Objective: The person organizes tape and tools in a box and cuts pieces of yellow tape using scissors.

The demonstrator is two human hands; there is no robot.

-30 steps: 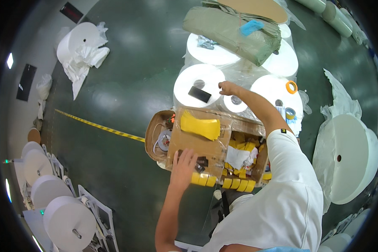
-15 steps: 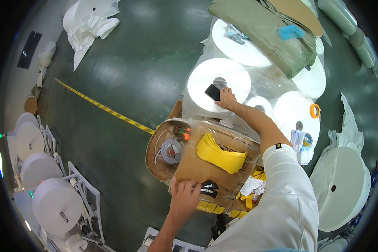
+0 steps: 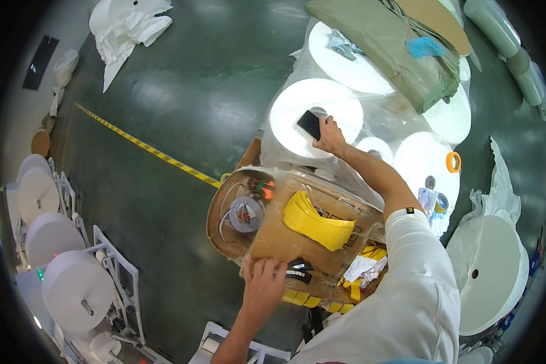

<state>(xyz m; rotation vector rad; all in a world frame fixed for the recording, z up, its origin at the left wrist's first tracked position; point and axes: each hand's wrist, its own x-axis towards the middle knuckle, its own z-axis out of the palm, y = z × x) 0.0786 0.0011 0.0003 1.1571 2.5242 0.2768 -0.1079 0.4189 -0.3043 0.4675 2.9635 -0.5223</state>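
At upper centre, the black phone (image 3: 308,124) extends up-left from my nearer right hand (image 3: 330,134), which pinches its near end, long axis slanting down-right; whether my left hand (image 3: 264,283) grips anything, I cannot tell.

Right hand (image 3: 330,137), apart from black phone (image 3: 308,125) 1 second ago, now grips its edge; phone covers more of core (image 3: 320,111) in white roll (image 3: 288,118).

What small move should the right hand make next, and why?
Perhaps the right hand should tighten on the dark phone before moving it: the hand appears to cover only one end, leaving the rest exposed over the white roll.
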